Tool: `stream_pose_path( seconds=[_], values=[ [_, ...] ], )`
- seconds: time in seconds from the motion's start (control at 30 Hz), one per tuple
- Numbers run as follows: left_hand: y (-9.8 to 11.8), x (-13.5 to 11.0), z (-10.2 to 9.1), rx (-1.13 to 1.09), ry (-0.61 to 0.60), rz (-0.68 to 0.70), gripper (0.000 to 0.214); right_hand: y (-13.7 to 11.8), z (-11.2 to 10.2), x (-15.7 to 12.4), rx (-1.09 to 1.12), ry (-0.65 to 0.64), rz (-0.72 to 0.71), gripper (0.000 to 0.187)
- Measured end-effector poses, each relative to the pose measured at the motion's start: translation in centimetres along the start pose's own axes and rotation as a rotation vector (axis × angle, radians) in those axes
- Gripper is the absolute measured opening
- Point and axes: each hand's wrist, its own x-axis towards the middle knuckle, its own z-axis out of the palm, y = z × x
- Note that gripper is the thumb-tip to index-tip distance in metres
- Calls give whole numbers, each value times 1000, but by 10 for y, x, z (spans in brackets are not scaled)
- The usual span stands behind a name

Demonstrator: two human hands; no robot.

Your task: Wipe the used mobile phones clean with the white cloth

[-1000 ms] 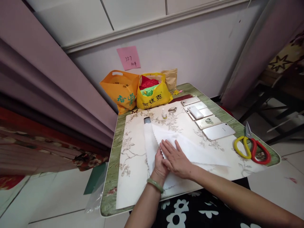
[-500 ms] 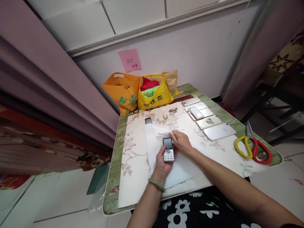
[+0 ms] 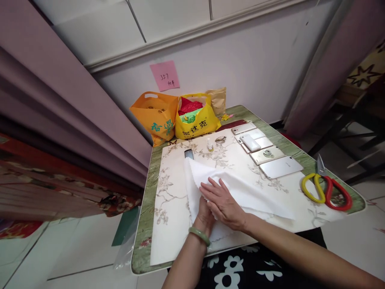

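Observation:
My right hand [image 3: 224, 204] lies flat with fingers stretched out over a white cloth [image 3: 242, 188]. Under it, my left hand [image 3: 206, 216], a green bangle on its wrist, is partly covered by the cloth and the other hand. The keypad phone seen in its grip half a second ago is now hidden beneath the cloth. A dark-topped object [image 3: 188, 153] pokes out at the cloth's far left end. Beyond the hands stand a small white bottle [image 3: 209, 145] and a pair of glasses [image 3: 220, 139].
Several phones [image 3: 281, 167] lie in a column on the table's right side. Scissors [image 3: 323, 188] with yellow and red handles rest near the right edge. An orange bag [image 3: 159, 116], a yellow bag [image 3: 197, 120] and a brown paper pouch [image 3: 218, 100] stand at the back.
My right hand has brought the cloth over the keypad phone in my left hand, covering it. It has gone from pinching the cloth's edge to lying flat on top.

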Motion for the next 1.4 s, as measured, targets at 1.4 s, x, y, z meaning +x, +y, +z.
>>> stream_pose_path(
  seconds=[1.4],
  values=[
    [8,5,5,-171,-103,-46,54,24,7,25,-197,-242,5,64]
  ],
)
